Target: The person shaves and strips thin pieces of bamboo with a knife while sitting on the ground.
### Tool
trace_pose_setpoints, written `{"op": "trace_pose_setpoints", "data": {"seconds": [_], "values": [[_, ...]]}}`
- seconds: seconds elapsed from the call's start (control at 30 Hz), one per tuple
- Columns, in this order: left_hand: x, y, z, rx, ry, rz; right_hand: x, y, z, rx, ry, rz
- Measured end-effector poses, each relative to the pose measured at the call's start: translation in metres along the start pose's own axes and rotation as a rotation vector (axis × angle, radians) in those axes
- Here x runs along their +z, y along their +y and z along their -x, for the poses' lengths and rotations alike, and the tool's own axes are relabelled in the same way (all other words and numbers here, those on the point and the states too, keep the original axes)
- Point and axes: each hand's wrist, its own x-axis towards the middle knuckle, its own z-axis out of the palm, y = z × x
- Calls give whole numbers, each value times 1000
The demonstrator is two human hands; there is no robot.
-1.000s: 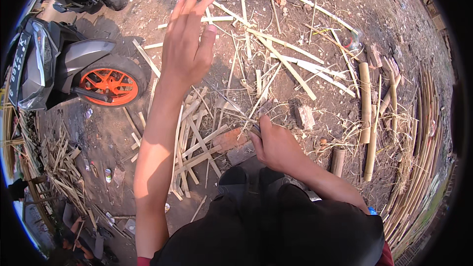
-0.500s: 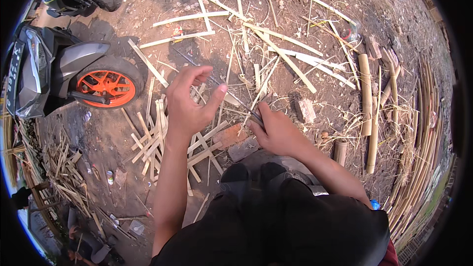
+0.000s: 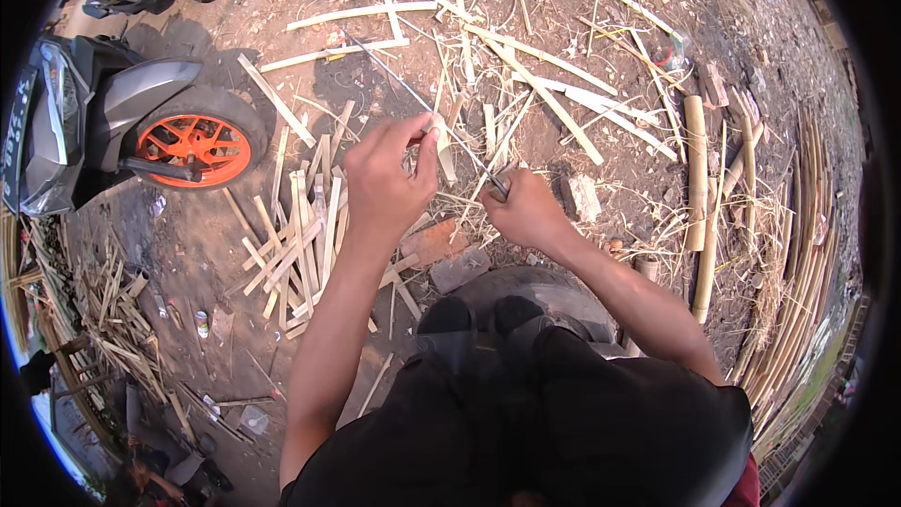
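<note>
My left hand (image 3: 385, 183) pinches a short pale bamboo piece (image 3: 441, 145) between thumb and fingers, held upright over the dirt. My right hand (image 3: 526, 211) grips the handle of a long thin blade (image 3: 422, 99) that slants up to the left and rests against the bamboo piece. Below my left hand lies a heap of split bamboo strips (image 3: 300, 244). My dark-trousered knees (image 3: 488, 319) fill the lower middle of the view.
A motorbike with an orange wheel (image 3: 192, 145) stands at the left. Long bamboo slats (image 3: 526, 75) are scattered ahead. Round bamboo poles (image 3: 696, 169) and a bundle of thin canes (image 3: 807, 253) lie at the right. A brick (image 3: 432, 242) sits by my knees.
My left hand, raised and open far ahead a second ago, has come down and closed on the bamboo piece next to the blade. My right hand has stayed near the same spot.
</note>
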Motion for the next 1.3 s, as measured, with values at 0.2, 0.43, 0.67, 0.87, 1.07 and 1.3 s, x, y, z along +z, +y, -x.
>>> {"op": "trace_pose_setpoints", "data": {"seconds": [0.2, 0.43, 0.67, 0.87, 1.07, 1.3], "values": [[8, -3, -6, -8, 16, -28, -29, -24, 1, 281, -439, -457], [17, 2, -2, 26, 0, 26, 20, 36, 2, 196, -224, -188], [3, 1, 2, -47, 32, -24, 35, 19, -3, 97, 97, 43], [3, 0, 3, -25, 26, 18, 35, 15, 10, 399, -457, -849], [7, -8, 3, -40, 30, -14, 32, 28, -1, 240, -79, 29], [-49, -8, -8, -161, -122, 16, 54, 21, -12, 96, -196, -40]]}}
